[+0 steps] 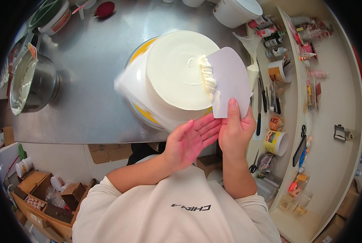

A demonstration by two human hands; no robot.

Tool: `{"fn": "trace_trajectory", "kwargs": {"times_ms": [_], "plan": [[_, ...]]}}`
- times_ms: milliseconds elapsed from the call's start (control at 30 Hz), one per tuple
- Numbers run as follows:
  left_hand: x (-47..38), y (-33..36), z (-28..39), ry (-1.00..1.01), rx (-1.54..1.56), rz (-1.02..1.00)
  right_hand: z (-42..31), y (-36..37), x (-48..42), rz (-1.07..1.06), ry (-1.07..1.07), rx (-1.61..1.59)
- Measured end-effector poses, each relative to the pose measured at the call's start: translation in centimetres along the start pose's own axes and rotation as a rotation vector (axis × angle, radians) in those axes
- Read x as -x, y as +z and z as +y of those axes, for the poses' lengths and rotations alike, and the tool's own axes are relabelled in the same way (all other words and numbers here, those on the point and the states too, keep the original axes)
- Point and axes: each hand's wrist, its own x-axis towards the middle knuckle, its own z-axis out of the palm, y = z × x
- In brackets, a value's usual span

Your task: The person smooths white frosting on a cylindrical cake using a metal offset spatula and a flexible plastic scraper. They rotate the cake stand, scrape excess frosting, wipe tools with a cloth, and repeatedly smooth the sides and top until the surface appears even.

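Observation:
A round cake (174,70) coated in smooth pale cream stands on a white board (135,77) with pointed corners, blurred at its left tip. Under the board shows the yellow rim of a round turntable (143,48). My right hand (237,127) grips a white flexible scraper (232,79) by its lower end, thumb on the face. A ruffled ridge of cream (208,77) lies along the scraper's left edge, over the cake's right side. Palm up and fingers spread, my left hand (190,142) holds nothing; its fingertips meet or overlap the right hand below the scraper.
A steel mixing bowl (41,82) with cream inside stands at the left of the steel table (89,115). A white tub (237,12) is at the back, a red fruit (104,9) at back left. Knives (259,121), bottles and a piping bag (252,57) line the right side.

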Motion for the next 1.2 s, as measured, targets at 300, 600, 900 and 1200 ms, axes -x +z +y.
{"fn": "trace_trajectory", "kwargs": {"times_ms": [300, 600, 900, 1200], "plan": [[0.5, -0.1, 0.2, 0.022, 0.017, 0.007, 0.0, 0.6, 0.1, -0.020, -0.014, 0.009], [2.9, -1.4, 0.0, 0.025, -0.043, 0.016, -1.0, 1.4, 0.9, 0.027, 0.001, -0.133], [9.7, -9.0, 3.3, -0.036, -0.124, 0.682, -6.3, -2.0, -0.7, 0.160, -0.176, -0.549], [8.6, -10.4, 7.9, 0.246, 0.183, 0.424, -6.4, -2.9, -0.8, 0.366, -0.167, -0.495]]}}
